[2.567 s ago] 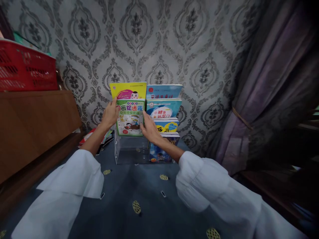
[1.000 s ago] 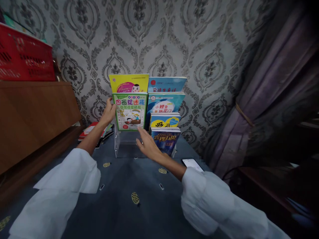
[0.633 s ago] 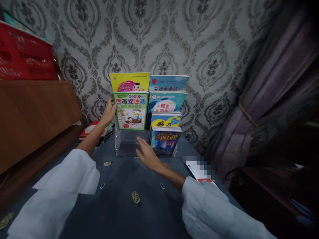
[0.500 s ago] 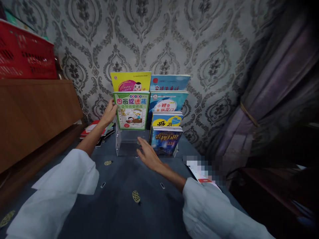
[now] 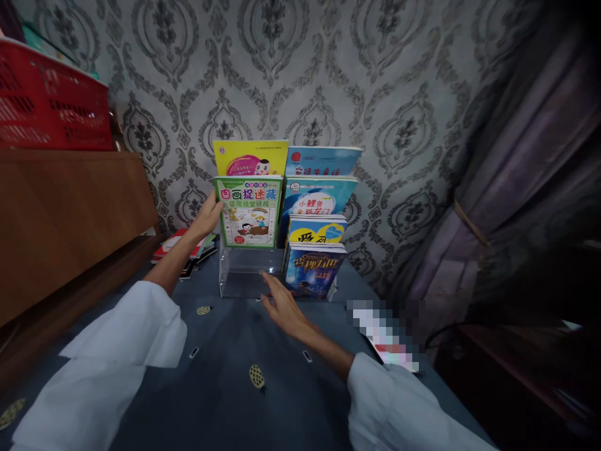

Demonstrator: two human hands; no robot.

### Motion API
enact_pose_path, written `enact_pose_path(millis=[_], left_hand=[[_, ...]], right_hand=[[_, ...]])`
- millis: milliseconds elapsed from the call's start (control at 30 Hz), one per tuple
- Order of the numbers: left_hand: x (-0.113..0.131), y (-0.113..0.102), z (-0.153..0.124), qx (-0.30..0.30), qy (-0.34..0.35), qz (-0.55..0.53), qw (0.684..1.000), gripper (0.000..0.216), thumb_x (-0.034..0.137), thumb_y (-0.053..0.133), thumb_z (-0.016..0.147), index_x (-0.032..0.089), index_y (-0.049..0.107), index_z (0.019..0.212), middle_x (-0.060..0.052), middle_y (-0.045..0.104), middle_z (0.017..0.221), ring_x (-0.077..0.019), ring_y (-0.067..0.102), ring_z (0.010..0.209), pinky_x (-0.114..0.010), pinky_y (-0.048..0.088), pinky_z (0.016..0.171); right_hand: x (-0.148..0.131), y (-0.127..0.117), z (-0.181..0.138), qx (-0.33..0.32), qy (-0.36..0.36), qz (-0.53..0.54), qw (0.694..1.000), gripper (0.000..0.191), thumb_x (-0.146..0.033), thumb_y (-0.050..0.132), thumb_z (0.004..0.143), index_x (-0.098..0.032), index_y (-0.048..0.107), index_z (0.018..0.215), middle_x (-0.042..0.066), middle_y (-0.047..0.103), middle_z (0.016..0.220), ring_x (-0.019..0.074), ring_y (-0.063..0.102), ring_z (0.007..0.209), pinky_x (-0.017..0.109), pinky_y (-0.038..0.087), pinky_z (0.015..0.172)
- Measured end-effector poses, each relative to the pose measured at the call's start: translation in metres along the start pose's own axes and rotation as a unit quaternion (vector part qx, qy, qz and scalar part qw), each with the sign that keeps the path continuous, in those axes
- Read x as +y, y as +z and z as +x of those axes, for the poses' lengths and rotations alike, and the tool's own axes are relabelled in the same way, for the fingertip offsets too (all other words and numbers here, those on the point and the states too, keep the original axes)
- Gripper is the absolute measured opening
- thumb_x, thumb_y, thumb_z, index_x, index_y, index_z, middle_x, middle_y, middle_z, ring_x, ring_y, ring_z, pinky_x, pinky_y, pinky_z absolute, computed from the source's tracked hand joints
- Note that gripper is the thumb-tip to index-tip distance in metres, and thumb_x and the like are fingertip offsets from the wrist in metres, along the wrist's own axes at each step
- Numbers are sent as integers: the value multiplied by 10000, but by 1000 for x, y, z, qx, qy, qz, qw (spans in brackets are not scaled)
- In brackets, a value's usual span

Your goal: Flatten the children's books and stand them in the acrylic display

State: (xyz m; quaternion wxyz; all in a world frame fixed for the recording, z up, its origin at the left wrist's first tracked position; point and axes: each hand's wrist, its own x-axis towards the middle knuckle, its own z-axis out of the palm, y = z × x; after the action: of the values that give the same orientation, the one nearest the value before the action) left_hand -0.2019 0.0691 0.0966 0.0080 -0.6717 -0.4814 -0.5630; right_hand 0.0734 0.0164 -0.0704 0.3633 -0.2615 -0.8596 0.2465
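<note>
in the head view, the green picture book (image 5: 248,216) is standing upright, leaning slightly back, in the left half of a transparent rack (image 5: 222,275), just in front of and below a yellow book (image 5: 251,152). the left hand (image 5: 206,216) is touching its left edge, the thumb showing at the front and the other fingers hiding behind; i cannot tell whether it is gripping or merely steadying. the right hand (image 5: 284,307) is holding nothing: it is hovering with fingers loosely extended before the rack's lower left part, apart from the book.

in the right half, a light blue book (image 5: 323,161), a teal book (image 5: 322,194), a yellow-and-blue book (image 5: 317,232) and a dark blue book (image 5: 313,269) are rising in steps from front to back. a stack of books (image 5: 176,244) is lying behind the left forearm, and the rack is resting on a dark patterned cloth (image 5: 225,394).

judging by its looks, the green book is likely being light and thin, bending a little under pressure, its glossy cover perhaps sliding under dry fingertips. the side edges are offering the best hold, thumb in front and fingers behind; the corners are probably creasing easily.
</note>
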Motion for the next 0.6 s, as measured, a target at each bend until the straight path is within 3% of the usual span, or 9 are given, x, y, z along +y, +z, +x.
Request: enact_pose_path(millis=[167, 267, 433, 600], left_hand=[[3, -2, -3, -2, -21, 13, 1000, 256, 304, 424, 887, 203, 553, 1083, -98, 662, 1158, -263, 608, 1107, -469, 487, 1017], [5, -3, -5, -5, -13, 15, 1000, 247, 311, 419, 901, 207, 544, 1086, -95, 664, 1142, -258, 609, 1094, -465, 490, 1011], [4, -1, -5, 3, 0, 17, 1000, 244, 291, 416, 907, 192, 548, 1087, -88, 659, 1108, -249, 605, 1087, -451, 470, 1029], [1, -1, -3, 5, -22, 14, 1000, 232, 309, 426, 913, 196, 543, 1079, -86, 657, 1095, -258, 610, 1073, -474, 475, 1025]], right_hand=[[3, 7, -7, 1, -2, 15, 1000, 626, -213, 488, 943, -235, 361, 1556, 172, 513, 1484, 293, 539, 1339, 532, 530, 1034], [1, 2, -2, 26, -6, 22, 999, 615, -231, 486, 939, -193, 375, 1544, 197, 525, 1467, 300, 570, 1303, 526, 545, 1010], [-15, -35, 52, 103, -4, 94, 990, 661, -231, 512, 918, -183, 329, 1551, 175, 660, 1262, 268, 700, 1076, 488, 580, 947], [-43, -69, 110, 145, 65, 278, 947, 735, -195, 525, 893, -224, 241, 1571, 79, 718, 1037, 209, 744, 896, 349, 637, 731]])
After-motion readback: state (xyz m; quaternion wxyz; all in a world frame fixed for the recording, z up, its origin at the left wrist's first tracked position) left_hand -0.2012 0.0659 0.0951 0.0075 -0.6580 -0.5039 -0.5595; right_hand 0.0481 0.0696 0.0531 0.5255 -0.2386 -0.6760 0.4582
